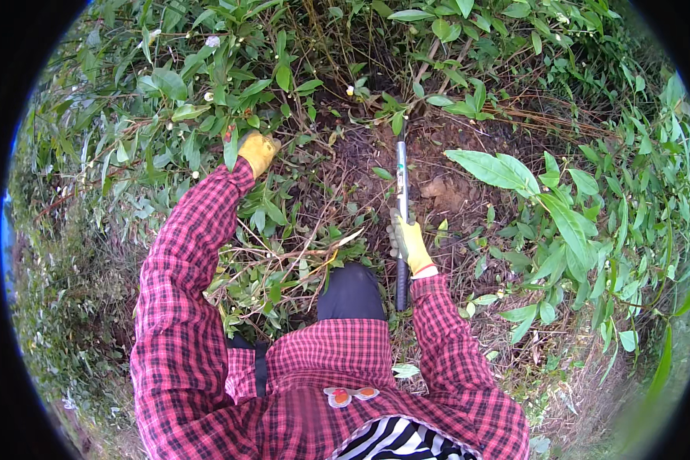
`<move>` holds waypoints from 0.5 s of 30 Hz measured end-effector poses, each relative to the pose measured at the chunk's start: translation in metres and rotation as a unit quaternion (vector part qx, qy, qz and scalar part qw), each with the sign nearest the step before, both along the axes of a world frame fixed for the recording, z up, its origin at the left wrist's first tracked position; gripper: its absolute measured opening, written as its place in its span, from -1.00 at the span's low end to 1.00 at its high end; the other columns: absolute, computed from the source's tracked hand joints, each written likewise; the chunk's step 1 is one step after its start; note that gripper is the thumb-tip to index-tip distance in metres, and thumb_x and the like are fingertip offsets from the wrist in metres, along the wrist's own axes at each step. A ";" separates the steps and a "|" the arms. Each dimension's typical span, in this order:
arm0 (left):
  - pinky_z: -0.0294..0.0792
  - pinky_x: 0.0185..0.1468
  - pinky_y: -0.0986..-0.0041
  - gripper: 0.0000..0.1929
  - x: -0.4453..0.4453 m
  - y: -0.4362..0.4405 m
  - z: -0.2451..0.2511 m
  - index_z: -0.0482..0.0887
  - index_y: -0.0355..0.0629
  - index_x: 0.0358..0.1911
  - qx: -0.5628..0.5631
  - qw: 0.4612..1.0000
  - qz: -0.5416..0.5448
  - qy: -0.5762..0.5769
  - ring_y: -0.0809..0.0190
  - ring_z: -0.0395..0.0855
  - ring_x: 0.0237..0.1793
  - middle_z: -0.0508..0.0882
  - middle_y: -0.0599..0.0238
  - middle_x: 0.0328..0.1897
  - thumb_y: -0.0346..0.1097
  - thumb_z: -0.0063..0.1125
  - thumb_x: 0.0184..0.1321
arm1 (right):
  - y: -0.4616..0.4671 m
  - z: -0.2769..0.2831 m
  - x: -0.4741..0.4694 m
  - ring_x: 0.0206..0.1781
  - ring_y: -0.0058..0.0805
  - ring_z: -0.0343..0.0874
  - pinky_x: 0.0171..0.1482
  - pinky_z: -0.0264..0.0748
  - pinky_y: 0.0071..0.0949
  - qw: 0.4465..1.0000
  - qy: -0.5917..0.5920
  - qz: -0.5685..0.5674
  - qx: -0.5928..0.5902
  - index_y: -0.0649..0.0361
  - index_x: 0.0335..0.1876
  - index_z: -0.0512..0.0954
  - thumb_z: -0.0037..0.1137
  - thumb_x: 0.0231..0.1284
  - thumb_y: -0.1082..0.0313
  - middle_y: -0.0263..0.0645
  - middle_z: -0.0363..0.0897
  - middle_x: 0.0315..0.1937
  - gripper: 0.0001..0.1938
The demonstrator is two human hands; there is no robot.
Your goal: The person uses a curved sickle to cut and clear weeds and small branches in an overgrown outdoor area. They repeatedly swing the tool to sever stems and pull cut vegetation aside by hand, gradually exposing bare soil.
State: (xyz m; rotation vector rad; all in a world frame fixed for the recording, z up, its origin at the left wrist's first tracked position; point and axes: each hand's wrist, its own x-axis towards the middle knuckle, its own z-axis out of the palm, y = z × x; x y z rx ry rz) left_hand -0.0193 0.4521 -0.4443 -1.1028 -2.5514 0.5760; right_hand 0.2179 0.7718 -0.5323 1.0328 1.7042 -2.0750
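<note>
My right hand (411, 244), in a yellow glove with a grey palm, is wrapped around a long hand tool (402, 178). The tool has a silver metal shaft and a black grip (402, 284) at its near end. Its dark far end runs under the leaves at the base of a shrub, so the head cannot be made out. My left hand (259, 152), also yellow-gloved, reaches into the leafy shrub (224, 86) with white flowers. Its fingers are curled and partly hidden by leaves; whether they grip a stem is unclear.
Cut leafy branches (287, 256) lie left of my bent dark-trousered knee (352, 290). Bare brown soil (445, 192) with dry twigs is ahead. A leafy branch (552, 201) juts in from the right. Woody stems (428, 63) rise at the far side.
</note>
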 end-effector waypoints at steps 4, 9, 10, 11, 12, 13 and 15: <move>0.49 -0.15 0.23 -0.79 -0.001 -0.009 0.000 0.64 -0.07 -0.19 -0.027 0.999 0.024 -0.040 -0.02 0.68 -0.21 0.68 0.09 -0.24 -0.40 0.02 0.10 | 0.007 -0.013 0.001 -0.75 -0.66 0.27 -0.72 0.26 -0.58 0.999 0.042 -0.008 -0.014 0.06 -0.30 0.48 0.10 0.28 -0.10 -0.50 0.31 -0.68 -0.65; 0.49 -0.13 0.23 -0.73 -0.014 -0.011 -0.010 0.66 -0.01 -0.08 -0.086 0.990 0.090 -0.061 0.07 0.70 -0.20 0.70 0.13 -0.21 -0.39 0.01 0.16 | 0.017 0.015 -0.033 -0.74 -0.66 0.28 -0.71 0.26 -0.55 0.987 0.104 0.014 0.122 0.07 -0.43 0.47 0.10 0.28 -0.04 -0.51 0.34 -0.69 -0.65; 0.49 -0.13 0.22 -0.73 -0.018 -0.013 -0.014 0.67 -0.01 -0.08 -0.108 0.988 0.096 -0.059 0.07 0.70 -0.20 0.70 0.13 -0.21 -0.39 0.01 0.16 | 0.018 0.029 -0.041 -0.74 -0.67 0.27 -0.70 0.25 -0.56 0.987 0.096 0.028 0.125 0.07 -0.43 0.47 0.11 0.27 -0.06 -0.52 0.35 -0.69 -0.65; 0.49 -0.12 0.22 -0.73 -0.018 -0.017 -0.018 0.67 -0.01 -0.08 -0.125 0.985 0.110 -0.044 0.06 0.70 -0.20 0.70 0.14 -0.21 -0.38 0.01 0.16 | 0.019 0.043 -0.049 -0.74 -0.68 0.26 -0.69 0.24 -0.57 0.986 0.074 0.036 0.142 0.08 -0.43 0.47 0.12 0.27 -0.07 -0.52 0.35 -0.69 -0.64; 0.49 -0.10 0.22 -0.74 -0.021 -0.018 -0.022 0.68 -0.01 -0.10 -0.129 0.979 0.135 -0.085 0.07 0.69 -0.17 0.71 0.16 -0.23 -0.38 0.00 0.17 | 0.020 0.057 -0.055 -0.74 -0.70 0.25 -0.67 0.19 -0.58 0.986 0.072 0.038 0.146 0.11 -0.38 0.47 0.12 0.28 -0.06 -0.52 0.35 -0.69 -0.63; 0.52 -0.13 0.21 -0.73 -0.020 -0.023 -0.026 0.69 0.08 -0.09 -0.113 0.983 0.126 -0.070 0.07 0.71 -0.16 0.71 0.24 -0.17 -0.37 0.00 0.19 | 0.020 0.067 -0.062 -0.70 -0.64 0.33 -0.62 0.25 -0.54 0.950 0.200 0.025 0.239 0.17 -0.31 0.48 0.13 0.28 -0.02 -0.44 0.39 -0.68 -0.64; 0.52 -0.13 0.22 -0.73 -0.021 -0.028 -0.033 0.68 0.07 -0.08 -0.094 0.986 0.122 -0.068 0.06 0.70 -0.16 0.71 0.23 -0.18 -0.38 -0.02 0.21 | 0.023 0.073 -0.070 -0.62 -0.49 0.47 -0.51 0.38 -0.44 0.866 0.342 -0.002 0.366 0.25 -0.19 0.48 0.16 0.27 0.05 -0.27 0.47 -0.64 -0.64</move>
